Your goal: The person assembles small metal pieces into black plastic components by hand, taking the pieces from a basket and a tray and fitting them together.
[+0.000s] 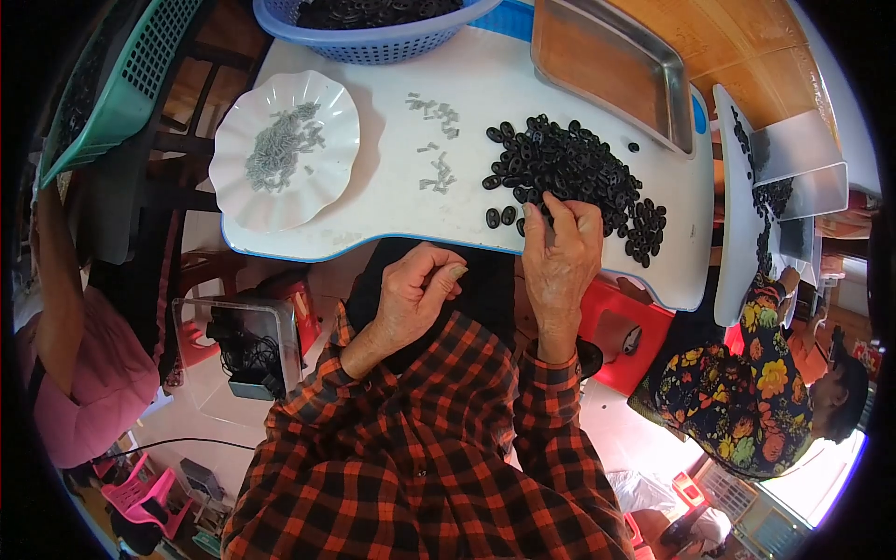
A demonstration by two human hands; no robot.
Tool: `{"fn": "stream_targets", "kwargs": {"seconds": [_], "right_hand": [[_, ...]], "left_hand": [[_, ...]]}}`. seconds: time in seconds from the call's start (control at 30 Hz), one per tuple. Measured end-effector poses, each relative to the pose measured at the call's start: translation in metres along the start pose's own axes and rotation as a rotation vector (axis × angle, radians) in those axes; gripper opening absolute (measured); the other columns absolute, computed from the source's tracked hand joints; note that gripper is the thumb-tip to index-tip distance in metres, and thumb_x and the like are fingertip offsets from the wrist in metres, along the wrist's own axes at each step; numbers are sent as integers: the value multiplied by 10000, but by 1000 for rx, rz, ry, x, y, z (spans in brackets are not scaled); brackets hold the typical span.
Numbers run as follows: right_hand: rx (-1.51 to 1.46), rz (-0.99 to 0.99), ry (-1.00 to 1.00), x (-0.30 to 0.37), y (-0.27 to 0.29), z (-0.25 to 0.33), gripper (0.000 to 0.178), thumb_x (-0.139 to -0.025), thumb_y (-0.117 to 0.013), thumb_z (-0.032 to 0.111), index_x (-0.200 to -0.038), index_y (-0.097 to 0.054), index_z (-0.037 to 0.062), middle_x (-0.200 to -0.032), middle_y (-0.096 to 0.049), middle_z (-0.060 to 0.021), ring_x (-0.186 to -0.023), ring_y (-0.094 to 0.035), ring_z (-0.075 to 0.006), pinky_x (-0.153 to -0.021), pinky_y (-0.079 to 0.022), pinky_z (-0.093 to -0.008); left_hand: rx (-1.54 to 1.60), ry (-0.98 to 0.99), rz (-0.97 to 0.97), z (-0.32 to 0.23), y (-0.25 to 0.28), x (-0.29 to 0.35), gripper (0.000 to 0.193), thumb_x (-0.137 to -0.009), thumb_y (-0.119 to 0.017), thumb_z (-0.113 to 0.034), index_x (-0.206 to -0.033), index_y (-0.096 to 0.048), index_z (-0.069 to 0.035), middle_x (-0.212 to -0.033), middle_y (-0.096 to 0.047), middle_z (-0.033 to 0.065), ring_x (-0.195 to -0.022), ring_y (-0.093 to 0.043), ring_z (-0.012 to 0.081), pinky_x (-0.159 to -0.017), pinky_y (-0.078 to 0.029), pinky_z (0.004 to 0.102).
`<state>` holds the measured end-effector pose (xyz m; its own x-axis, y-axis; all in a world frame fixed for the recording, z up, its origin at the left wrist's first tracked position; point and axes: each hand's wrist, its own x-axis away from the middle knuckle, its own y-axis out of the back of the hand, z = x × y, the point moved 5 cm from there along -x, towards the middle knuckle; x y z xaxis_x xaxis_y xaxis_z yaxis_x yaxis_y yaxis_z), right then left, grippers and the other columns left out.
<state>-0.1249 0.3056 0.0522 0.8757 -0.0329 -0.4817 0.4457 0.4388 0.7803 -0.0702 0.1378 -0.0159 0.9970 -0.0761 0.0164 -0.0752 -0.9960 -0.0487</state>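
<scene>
A heap of small black oval pieces with holes (569, 168) lies on the white table. At its near edge my right hand (563, 247) reaches down, thumb and forefinger bent round one black oval piece. Two similar pieces (500, 217) lie just left of the fingertips. In front of the table edge, over my lap, my left hand (420, 287) is closed with the thumb against curled fingers; what it holds, if anything, is hidden. Small grey-clear strips (437, 175) are scattered mid-table, and more strips (283, 145) fill a white scalloped plate (333, 103) on the left.
A blue perforated basket (383, 45) of black pieces stands at the far edge. A metal tray (679, 84) sits far right, a green basket (117, 103) far left. Co-workers are on both sides; the right one works at another white table (733, 280). A red stool (639, 322) is below.
</scene>
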Motion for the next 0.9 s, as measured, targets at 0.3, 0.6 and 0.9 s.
{"fn": "stream_targets", "kwargs": {"seconds": [0.3,0.6,0.9], "right_hand": [[-175,45,-207,3,-8,-10,173,-739,-713,96,-891,-659,32,-859,-543,-110,-789,-555,-263,-677,-450,-361],[-438,32,-273,12,-1,-9,89,-773,-685,21,-848,-642,3,-842,-564,-88,-696,-578,-161,-607,-481,-269],[-711,152,-373,30,6,1,70,-798,-677,2,-845,-631,-20,-832,-538,-26,-680,-528,-59,-594,-432,-190]], "left_hand": [[-11,-26,3,-1,-1,0,73,-897,-566,-26,-913,-604,34,-813,-590,74,-639,-626,105,-544,-514,217],[-4,-46,9,-18,-4,-9,70,-888,-571,-16,-909,-611,38,-757,-622,76,-600,-622,102,-518,-507,217],[209,23,-84,-28,-6,-22,129,-912,-565,-61,-974,-605,45,-806,-648,68,-623,-612,82,-535,-517,201]]}}
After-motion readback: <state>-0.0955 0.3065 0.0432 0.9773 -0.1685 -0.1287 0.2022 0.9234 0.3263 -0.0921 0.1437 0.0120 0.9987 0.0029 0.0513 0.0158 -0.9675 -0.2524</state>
